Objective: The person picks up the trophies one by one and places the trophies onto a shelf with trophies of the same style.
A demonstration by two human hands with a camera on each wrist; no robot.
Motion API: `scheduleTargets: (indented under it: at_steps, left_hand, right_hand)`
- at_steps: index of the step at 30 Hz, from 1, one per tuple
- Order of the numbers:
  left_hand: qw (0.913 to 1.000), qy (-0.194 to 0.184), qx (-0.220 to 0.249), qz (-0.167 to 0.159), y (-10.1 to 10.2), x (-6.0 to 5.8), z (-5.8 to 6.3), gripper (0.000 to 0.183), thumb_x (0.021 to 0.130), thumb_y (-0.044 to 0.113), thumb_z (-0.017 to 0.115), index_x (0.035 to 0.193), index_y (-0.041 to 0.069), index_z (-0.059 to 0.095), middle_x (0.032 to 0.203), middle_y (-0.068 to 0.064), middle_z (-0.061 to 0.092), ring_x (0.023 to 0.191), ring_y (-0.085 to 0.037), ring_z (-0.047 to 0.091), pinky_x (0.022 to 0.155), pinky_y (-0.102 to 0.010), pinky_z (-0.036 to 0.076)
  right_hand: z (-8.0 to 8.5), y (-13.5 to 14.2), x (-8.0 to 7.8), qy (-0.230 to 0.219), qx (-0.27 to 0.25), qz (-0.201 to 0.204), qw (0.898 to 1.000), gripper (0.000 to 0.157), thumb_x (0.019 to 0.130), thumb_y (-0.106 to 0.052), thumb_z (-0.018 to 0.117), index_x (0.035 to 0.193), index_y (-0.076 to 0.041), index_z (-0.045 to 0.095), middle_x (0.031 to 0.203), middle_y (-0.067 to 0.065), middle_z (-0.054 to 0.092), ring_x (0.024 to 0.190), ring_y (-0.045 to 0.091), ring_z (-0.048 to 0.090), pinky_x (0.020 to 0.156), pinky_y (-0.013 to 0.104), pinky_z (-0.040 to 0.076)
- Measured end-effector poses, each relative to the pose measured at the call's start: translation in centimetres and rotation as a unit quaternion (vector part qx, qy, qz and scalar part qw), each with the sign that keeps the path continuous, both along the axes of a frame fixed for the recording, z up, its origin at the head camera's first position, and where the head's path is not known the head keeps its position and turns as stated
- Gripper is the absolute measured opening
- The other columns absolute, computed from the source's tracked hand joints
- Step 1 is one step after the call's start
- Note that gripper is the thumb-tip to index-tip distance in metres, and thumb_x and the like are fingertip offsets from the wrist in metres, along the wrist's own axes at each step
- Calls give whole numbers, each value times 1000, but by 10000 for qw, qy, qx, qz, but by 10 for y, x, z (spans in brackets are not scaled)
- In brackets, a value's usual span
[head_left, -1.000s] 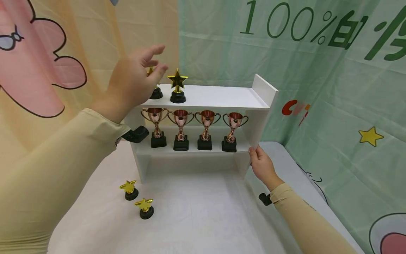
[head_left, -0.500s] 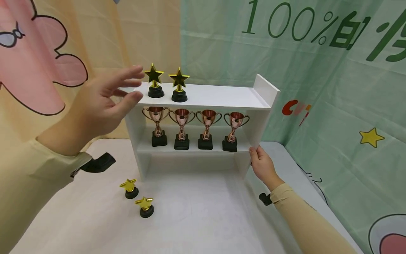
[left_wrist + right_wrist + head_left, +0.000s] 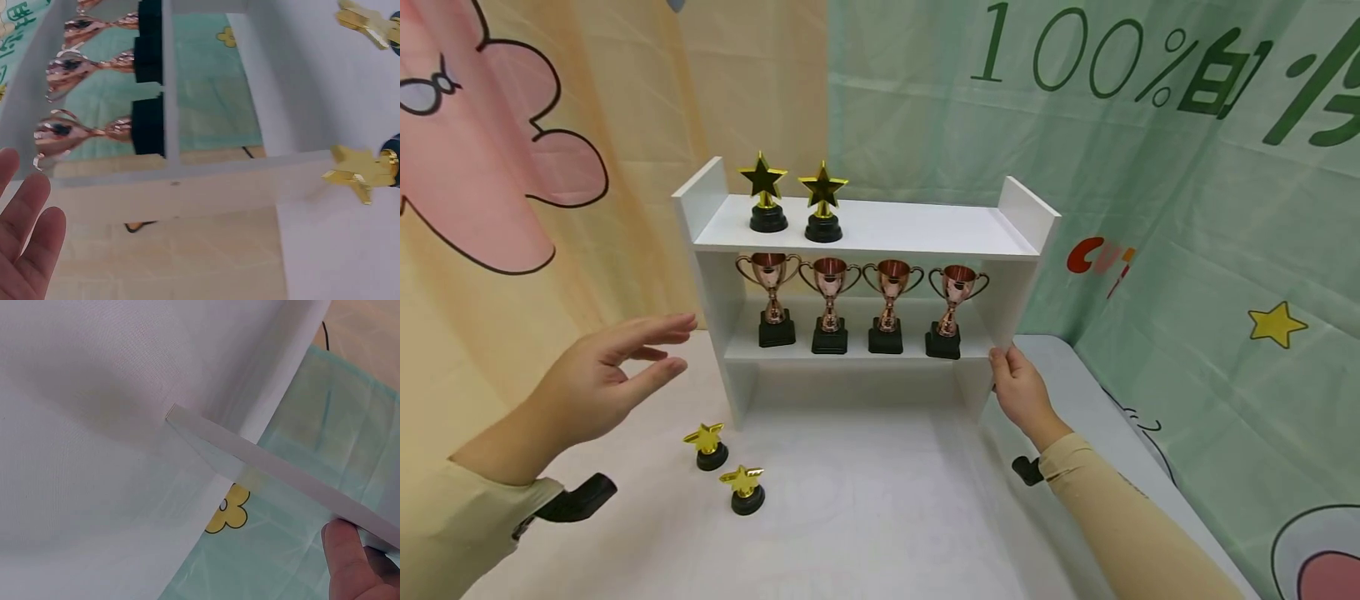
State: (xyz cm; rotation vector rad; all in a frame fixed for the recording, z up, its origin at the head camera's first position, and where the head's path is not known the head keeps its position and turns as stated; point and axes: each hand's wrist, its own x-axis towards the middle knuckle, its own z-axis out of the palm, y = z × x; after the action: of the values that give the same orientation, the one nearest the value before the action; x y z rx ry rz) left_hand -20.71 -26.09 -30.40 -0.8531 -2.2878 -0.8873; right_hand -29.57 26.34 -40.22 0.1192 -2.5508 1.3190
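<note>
My right hand holds the right side panel of a white two-tier shelf; in the right wrist view, the fingers lie at the panel's edge. To the left of the shelf my left hand hovers with nothing in it, fingers extended and thumb apart. Two gold star trophies, one at the left and one beside it, stand upright on the top board. Nearest the left hand, on the table, are two more star trophies, a farther one and a nearer one. Their black bases are round.
Several copper-coloured trophy cups with black square bases line the middle board. The shelf stands on a white-covered table. Printed curtains hang behind and to the right.
My left hand has drawn away from the top board, moving left and down beside the shelf, uncovering the left star trophy there. The right hand stays at the panel.
</note>
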Motion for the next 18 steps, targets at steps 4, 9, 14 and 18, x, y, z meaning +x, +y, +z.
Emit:
scheduleTargets:
  at_steps: [4, 9, 14, 18]
  left_hand:
    - [9991, -395, -69, 157, -14, -2, -41, 61, 87, -4, 81, 144, 13, 65, 137, 28, 63, 110, 19, 61, 89, -4, 50]
    - [9947, -1000, -110, 206, -29, -4, -85, 59, 90, 4, 82, 145, 13, 64, 138, 34, 58, 112, 19, 60, 90, -3, 48]
    - [9875, -1550, -102, 264, -39, -4, -113, 59, 92, 11, 82, 147, 16, 62, 136, 37, 55, 115, 17, 60, 90, -4, 49]
    - [9844, -1719, -144, 358, -42, -5, -126, 58, 92, 14, 82, 147, 16, 62, 133, 39, 54, 116, 17, 59, 89, -6, 50]
  right_hand:
    - [0, 1, 0, -35, -12, 43, 10000, 53, 115, -41, 38, 156, -9, 46, 142, 24, 61, 123, 43, 65, 103, 58, 56]
    - [0, 1, -1, -107, -102, 85, 9999, 53, 115, -41, 37, 159, -11, 43, 146, 23, 59, 127, 43, 63, 105, 59, 54]
    - [0, 1, -1, -129, -211, 131, 9996, 54, 115, -41, 37, 159, -10, 42, 147, 24, 58, 131, 46, 61, 107, 59, 53]
    - [-1, 2, -2, -146, -283, 191, 9993, 55, 115, -41, 37, 160, -10, 41, 149, 24, 56, 133, 47, 60, 108, 59, 52]
